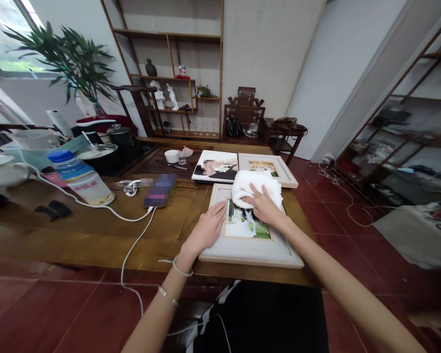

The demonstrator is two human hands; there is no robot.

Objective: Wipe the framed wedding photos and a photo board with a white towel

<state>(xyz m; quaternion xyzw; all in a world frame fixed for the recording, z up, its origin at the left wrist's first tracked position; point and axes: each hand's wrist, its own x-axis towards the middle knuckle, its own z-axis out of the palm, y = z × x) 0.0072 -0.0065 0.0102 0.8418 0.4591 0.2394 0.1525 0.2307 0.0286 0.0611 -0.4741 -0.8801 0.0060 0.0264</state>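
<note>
A picture frame [250,252] with a pale, wide border and a wooden edge lies flat at the table's front. Its picture [255,230] shows green and white areas, partly covered. My left hand [206,228] rests along the frame's left border, open, fingers stretched out. On the upper part of the frame is a folded white towel [255,184]. My right hand [266,206] holds this towel down against the picture, fingers bent over its folds; what lies under the palm is hidden.
Behind lie a second pale frame [288,171] and a white-edged picture panel [202,171]. To the left are a phone [159,190] on a white cable [127,252], a blue-capped bottle [83,179], a black pot [121,139] and a white cup [171,156]. The wooden table [165,247] ends near my body.
</note>
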